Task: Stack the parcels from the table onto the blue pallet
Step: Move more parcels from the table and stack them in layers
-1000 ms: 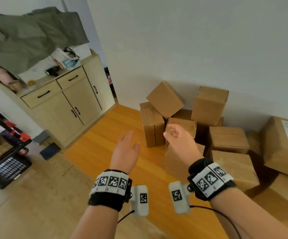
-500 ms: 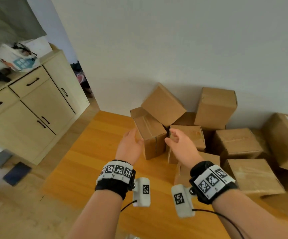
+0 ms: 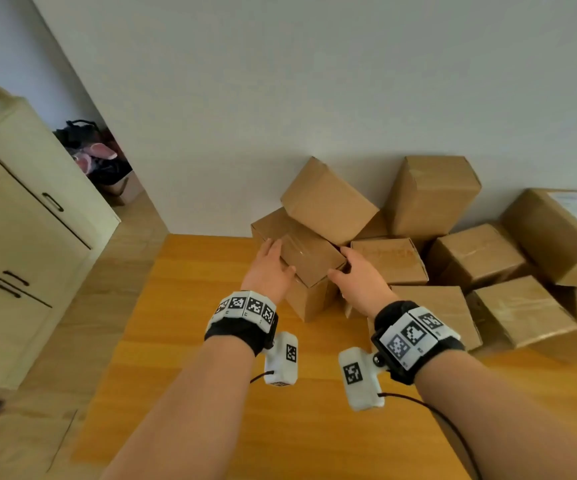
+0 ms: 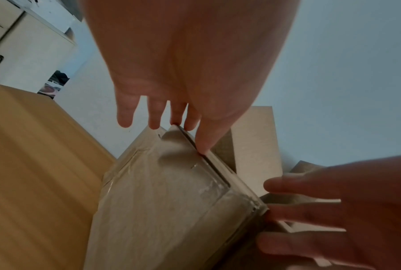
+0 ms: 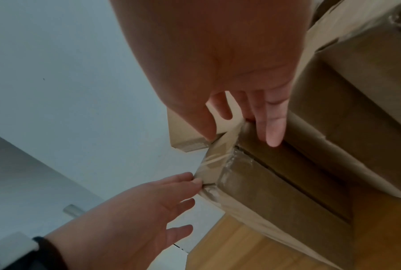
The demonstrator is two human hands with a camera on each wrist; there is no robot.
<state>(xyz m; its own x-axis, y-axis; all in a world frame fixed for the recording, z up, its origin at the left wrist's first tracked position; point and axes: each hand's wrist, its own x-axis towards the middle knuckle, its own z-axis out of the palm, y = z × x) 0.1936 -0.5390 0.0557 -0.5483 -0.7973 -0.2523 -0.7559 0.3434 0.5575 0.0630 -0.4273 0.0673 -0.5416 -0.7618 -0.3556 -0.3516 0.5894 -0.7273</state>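
Observation:
Several brown cardboard parcels are heaped on the orange wooden table (image 3: 211, 358) against the white wall. The nearest one, a taped parcel (image 3: 309, 259) (image 4: 167, 201) (image 5: 264, 191), stands at the left front of the heap. My left hand (image 3: 268, 268) (image 4: 183, 73) lies flat against its left side, fingers straight and thumb on the top edge. On its right side rests my right hand (image 3: 356, 275) (image 5: 229, 64), fingers straight along the cardboard. The parcel still stands on the table. No blue pallet is in view.
A tilted parcel (image 3: 328, 202) leans on the back of the taped one. More parcels (image 3: 432, 195) crowd the right, one with a white label (image 3: 557, 233). A cream cabinet (image 3: 31, 216) stands left of the table, across a strip of wooden floor.
Both hands went forward from mid-air and now touch the two sides of the taped parcel. The head view swung right and closer to the heap.

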